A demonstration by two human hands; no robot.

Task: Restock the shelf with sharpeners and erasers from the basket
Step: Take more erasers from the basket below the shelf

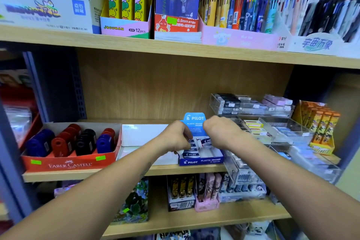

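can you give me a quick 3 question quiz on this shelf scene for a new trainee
1. True or false: the red Faber-Castell tray of sharpeners sits to the right of the blue Pilot eraser box.
2. Which hand is over the Pilot eraser box? A) only the left hand B) only the right hand C) both hands
3. Fill in: between the sharpener tray and the eraser box stands a ____ box.

Key
1. False: the tray is to the left of it.
2. C: both hands are at the box, among the erasers.
3. White.
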